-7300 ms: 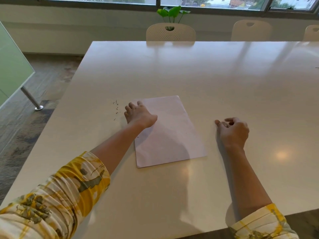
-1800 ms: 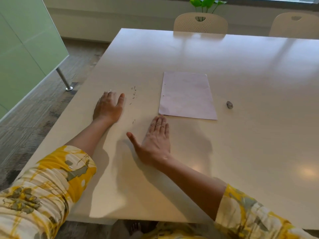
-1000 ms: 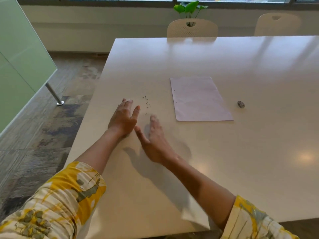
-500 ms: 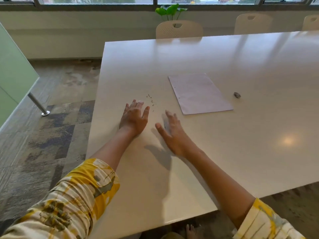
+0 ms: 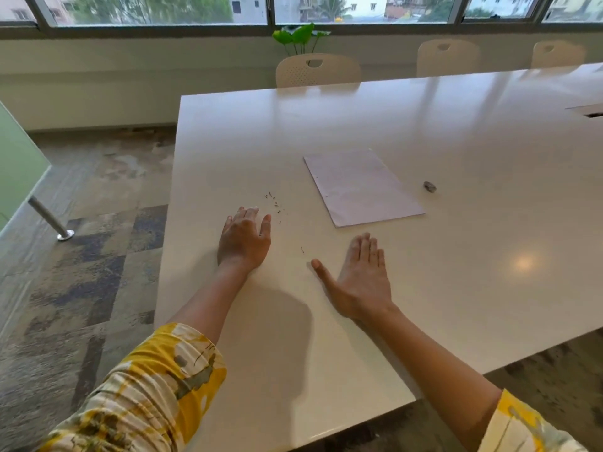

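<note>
My left hand (image 5: 244, 239) lies flat, palm down, on the white table (image 5: 456, 141), fingers straight. Just beyond its fingertips is a scatter of small dark crumbs (image 5: 274, 203). My right hand (image 5: 360, 278) rests flat on the table to the right, fingers together and thumb spread to the left. One stray dark crumb (image 5: 302, 250) lies between the two hands. A pale sheet of paper (image 5: 360, 185) lies flat beyond my right hand. A small grey eraser (image 5: 429, 186) sits to the right of the sheet. Neither hand holds anything.
The table's left edge runs close to my left hand, with patterned carpet (image 5: 98, 256) below. Beige chairs (image 5: 316, 71) stand at the far side under the windows, with a green plant (image 5: 300, 35) behind. A green glass panel (image 5: 16, 164) on a metal foot stands at left.
My right hand has drawn away to the right from the left hand and now lies flat. The left hand stays flat near the crumbs. The view has shifted.
</note>
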`<state>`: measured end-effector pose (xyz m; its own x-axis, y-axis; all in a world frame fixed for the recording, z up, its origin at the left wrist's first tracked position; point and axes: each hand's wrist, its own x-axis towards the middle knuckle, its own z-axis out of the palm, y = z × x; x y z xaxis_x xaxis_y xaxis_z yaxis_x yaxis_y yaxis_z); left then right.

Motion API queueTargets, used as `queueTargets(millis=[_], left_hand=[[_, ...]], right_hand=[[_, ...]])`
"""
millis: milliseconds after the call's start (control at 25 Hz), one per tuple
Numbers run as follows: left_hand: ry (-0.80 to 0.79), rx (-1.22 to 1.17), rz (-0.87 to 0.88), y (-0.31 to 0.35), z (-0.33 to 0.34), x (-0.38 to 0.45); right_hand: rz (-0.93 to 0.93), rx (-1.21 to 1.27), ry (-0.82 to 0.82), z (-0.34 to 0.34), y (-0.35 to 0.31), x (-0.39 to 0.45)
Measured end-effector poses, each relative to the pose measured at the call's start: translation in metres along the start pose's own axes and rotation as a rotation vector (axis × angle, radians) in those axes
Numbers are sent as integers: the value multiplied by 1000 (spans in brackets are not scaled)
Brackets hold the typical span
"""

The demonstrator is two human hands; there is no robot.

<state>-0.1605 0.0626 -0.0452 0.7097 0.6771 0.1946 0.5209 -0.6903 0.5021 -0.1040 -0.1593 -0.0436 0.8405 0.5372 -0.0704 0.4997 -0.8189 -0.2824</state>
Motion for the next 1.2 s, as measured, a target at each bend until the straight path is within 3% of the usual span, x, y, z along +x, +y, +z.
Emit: queueTargets(millis=[320, 440, 520, 600, 680, 880, 1000, 1200], left_hand=[[48, 0, -10, 6, -4, 3], [64, -27, -34, 7, -5, 4], [75, -33, -51, 6, -4, 6], [91, -35, -47, 5, -3, 5], [90, -47, -50, 4, -3, 5], [109, -89, -71, 4, 0, 10], [127, -128, -76, 3, 1, 11], [146, -139, -78, 1, 1, 13]], right_hand=[[-308, 133, -71, 21, -60, 15], [-400, 553, -236, 5, -76, 35], [-413, 720, -168, -14, -82, 65], [-457, 685, 31, -30, -83, 103], [-487, 618, 85, -39, -82, 142], [-616, 324, -123, -30, -90, 218], [-567, 163, -265, -13, -100, 241], [-703, -104, -218, 10, -108, 242]])
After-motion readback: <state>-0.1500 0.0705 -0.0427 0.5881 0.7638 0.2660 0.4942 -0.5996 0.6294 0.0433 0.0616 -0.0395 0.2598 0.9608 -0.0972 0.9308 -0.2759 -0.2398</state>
